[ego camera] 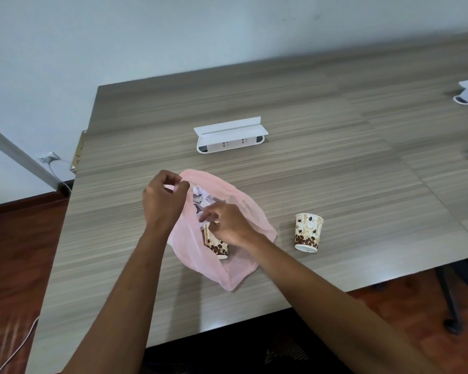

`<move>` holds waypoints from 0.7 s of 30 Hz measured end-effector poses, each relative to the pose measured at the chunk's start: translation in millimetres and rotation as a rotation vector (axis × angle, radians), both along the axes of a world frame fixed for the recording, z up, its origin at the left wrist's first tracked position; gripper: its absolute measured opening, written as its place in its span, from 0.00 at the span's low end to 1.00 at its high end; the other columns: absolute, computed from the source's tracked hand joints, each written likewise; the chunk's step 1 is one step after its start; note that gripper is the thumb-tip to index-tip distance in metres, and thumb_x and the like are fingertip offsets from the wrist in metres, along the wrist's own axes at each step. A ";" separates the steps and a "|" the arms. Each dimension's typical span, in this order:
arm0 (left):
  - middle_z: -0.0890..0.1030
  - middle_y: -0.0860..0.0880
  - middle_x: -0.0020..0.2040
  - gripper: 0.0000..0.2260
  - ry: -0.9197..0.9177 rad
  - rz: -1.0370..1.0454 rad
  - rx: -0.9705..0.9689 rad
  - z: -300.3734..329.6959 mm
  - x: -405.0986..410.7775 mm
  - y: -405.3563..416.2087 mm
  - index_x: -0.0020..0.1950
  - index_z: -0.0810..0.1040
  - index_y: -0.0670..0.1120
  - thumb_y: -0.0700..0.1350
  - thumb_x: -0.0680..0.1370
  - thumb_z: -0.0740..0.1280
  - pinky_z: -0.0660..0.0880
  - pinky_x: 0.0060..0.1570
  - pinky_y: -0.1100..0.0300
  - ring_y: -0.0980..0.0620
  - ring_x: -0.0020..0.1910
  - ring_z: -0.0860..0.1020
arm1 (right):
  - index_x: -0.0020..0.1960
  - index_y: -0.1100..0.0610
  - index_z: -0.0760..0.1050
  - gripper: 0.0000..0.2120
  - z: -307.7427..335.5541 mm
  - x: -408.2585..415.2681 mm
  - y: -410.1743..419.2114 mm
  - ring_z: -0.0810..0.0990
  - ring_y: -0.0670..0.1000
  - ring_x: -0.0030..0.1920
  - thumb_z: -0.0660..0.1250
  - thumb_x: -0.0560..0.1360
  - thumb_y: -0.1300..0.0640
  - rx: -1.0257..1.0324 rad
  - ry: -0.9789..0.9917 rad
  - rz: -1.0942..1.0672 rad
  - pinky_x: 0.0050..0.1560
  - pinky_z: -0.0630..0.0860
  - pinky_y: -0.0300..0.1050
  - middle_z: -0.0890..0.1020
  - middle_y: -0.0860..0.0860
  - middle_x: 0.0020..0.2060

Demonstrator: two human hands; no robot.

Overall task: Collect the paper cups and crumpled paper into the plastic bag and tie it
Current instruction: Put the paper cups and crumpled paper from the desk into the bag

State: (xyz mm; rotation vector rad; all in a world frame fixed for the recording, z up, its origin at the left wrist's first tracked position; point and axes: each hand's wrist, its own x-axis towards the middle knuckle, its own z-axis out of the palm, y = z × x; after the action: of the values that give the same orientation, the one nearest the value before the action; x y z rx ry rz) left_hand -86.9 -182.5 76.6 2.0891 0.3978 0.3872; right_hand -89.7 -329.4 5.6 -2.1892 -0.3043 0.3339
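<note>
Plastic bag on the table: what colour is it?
Pale translucent pink; the plastic bag shows best in the head view.

One head-worn camera is looking forward and down over a table (322, 109) from close range. Its wide lens is taking in the far wall (173, 31).

On the wooden table (308, 109) lies a pink plastic bag (243, 211), its mouth held open by the left hand (161, 201) pinching the rim. The right hand (227, 224) grips a paper cup (216, 245) inside the bag, beside crumpled paper (201, 199). Another cup (307, 232) stands upright to the right, apart from the bag.
</note>
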 end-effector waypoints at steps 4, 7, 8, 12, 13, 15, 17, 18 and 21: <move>0.79 0.58 0.37 0.04 -0.001 -0.009 -0.007 -3.2 0.9 -3.6 0.40 0.77 0.49 0.42 0.72 0.70 0.74 0.40 0.57 0.56 0.32 0.76 | 0.45 0.55 0.83 0.07 -7.2 -9.0 -37.2 0.78 0.46 0.42 0.69 0.71 0.64 -0.033 -0.101 -0.147 0.47 0.76 0.41 0.84 0.49 0.45; 0.79 0.57 0.37 0.02 -0.003 -0.028 -0.010 -5.8 0.6 -13.1 0.41 0.78 0.47 0.41 0.72 0.70 0.73 0.39 0.59 0.56 0.32 0.76 | 0.48 0.53 0.80 0.05 -16.5 -12.0 -65.4 0.74 0.49 0.51 0.69 0.72 0.57 -0.202 -0.177 -0.339 0.51 0.75 0.46 0.80 0.49 0.48; 0.79 0.57 0.37 0.02 -0.002 -0.036 -0.011 -6.9 0.7 -16.5 0.41 0.78 0.47 0.41 0.72 0.70 0.72 0.39 0.59 0.56 0.32 0.76 | 0.51 0.52 0.79 0.08 -19.3 -13.2 -75.0 0.73 0.52 0.53 0.69 0.72 0.55 -0.268 -0.215 -0.411 0.52 0.74 0.49 0.79 0.50 0.51; 0.79 0.57 0.37 0.02 0.005 -0.071 -0.017 -9.5 1.6 -32.1 0.41 0.78 0.47 0.42 0.72 0.70 0.70 0.38 0.60 0.56 0.32 0.76 | 0.67 0.53 0.68 0.27 -25.8 -18.9 -113.9 0.66 0.59 0.68 0.69 0.70 0.50 -0.539 -0.076 -0.583 0.62 0.67 0.57 0.68 0.56 0.69; 0.79 0.57 0.37 0.02 0.005 -0.079 -0.018 -9.7 1.5 -35.5 0.41 0.78 0.48 0.43 0.72 0.70 0.70 0.38 0.60 0.56 0.32 0.76 | 0.71 0.52 0.63 0.31 -28.6 -21.5 -123.8 0.62 0.61 0.72 0.68 0.71 0.49 -0.593 0.005 -0.588 0.65 0.65 0.60 0.62 0.58 0.73; 0.79 0.57 0.37 0.02 0.000 -0.089 -0.015 -9.1 1.3 -40.7 0.41 0.78 0.47 0.43 0.72 0.70 0.70 0.39 0.60 0.56 0.32 0.76 | 0.75 0.49 0.56 0.35 -35.9 -28.0 -140.5 0.59 0.65 0.73 0.67 0.72 0.48 -0.653 0.138 -0.580 0.66 0.64 0.63 0.52 0.61 0.77; 0.79 0.57 0.37 0.02 -0.002 -0.087 -0.013 -8.0 1.7 -43.8 0.41 0.78 0.46 0.42 0.73 0.70 0.71 0.40 0.60 0.56 0.32 0.76 | 0.76 0.45 0.53 0.37 -45.7 -34.4 -152.5 0.66 0.66 0.68 0.67 0.72 0.50 -0.629 0.214 -0.586 0.63 0.69 0.60 0.50 0.62 0.76; 0.79 0.57 0.37 0.02 -0.002 -0.086 -0.010 -7.9 1.9 -44.6 0.41 0.78 0.46 0.42 0.73 0.70 0.71 0.40 0.59 0.56 0.32 0.76 | 0.76 0.44 0.53 0.37 -50.1 -37.3 -156.6 0.70 0.66 0.65 0.67 0.72 0.51 -0.594 0.238 -0.589 0.61 0.72 0.57 0.51 0.62 0.76; 0.79 0.57 0.37 0.02 0.008 -0.086 0.002 -8.4 1.1 -44.5 0.42 0.78 0.46 0.42 0.73 0.70 0.70 0.41 0.60 0.56 0.32 0.76 | 0.76 0.42 0.55 0.38 -56.8 -43.4 -161.2 0.75 0.66 0.59 0.69 0.72 0.54 -0.462 0.235 -0.585 0.60 0.75 0.54 0.56 0.60 0.73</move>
State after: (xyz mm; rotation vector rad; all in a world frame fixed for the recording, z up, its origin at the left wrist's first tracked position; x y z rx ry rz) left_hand -85.8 -227.0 68.2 2.1026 0.3115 0.3285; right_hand -133.1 -490.6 -51.2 -2.5267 0.5921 0.3465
